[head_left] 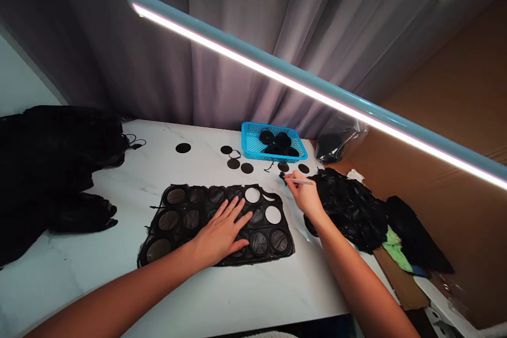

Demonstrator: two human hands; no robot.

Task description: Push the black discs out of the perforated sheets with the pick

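My left hand point(222, 229) lies flat with its fingers spread on a black sheet point(204, 215) marked with rows of rounds. Most rounds still hold dark discs; a few near its upper right corner are open holes with the white table showing through. Beyond that corner, my right hand point(304, 193) pinches a slim pale tool point(301, 182) that looks like tweezers. A small black scrap point(282, 175) is at my right fingertips; whether the tool or the fingers grip it, I cannot tell. Several loose black discs point(247, 168) lie on the table behind the sheet.
A blue mesh basket point(245, 142) with black round pieces stands at the back. To the right are a heap of black scraps point(352, 206), a clear plastic bag point(343, 140) and cardboard. Black material point(59, 169) is piled at left. A lit tube lamp point(277, 71) crosses above the white table point(253, 296).
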